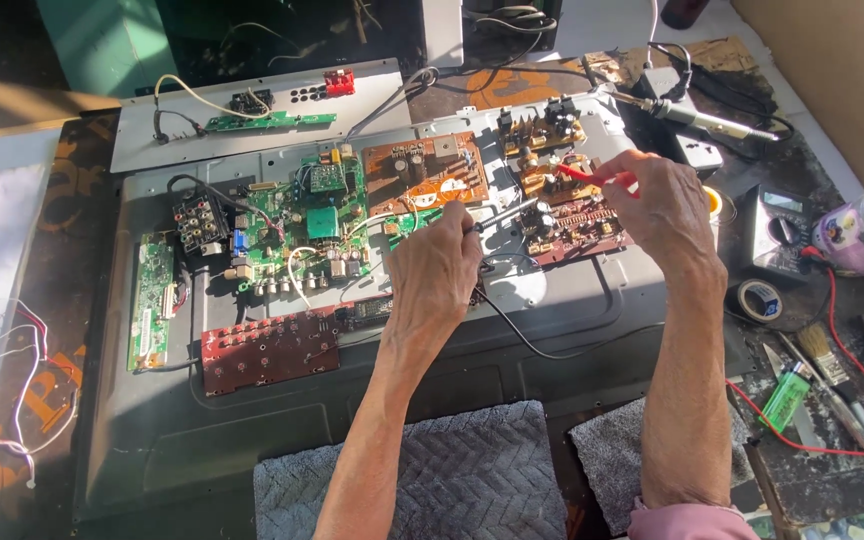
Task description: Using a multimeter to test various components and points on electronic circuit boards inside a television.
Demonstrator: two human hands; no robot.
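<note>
Both hands, left (439,262) and right (664,205), raised with fingers pinched.

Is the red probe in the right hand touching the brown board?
Cannot tell. In the head view the red probe in the right hand points down over the brown board, but its tip is too small to show contact.

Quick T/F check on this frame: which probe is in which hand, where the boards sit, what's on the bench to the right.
1. The right hand holds a red probe. True.
2. The left hand holds a paintbrush. False: it holds a black probe; the paintbrush lies on the bench.
3. The green lighter lies right of the metal panel. True.
4. The dark red board sits at the panel's far edge. False: it sits toward the near side.
5. The soldering iron is in a hand. False: it lies untouched.
</note>
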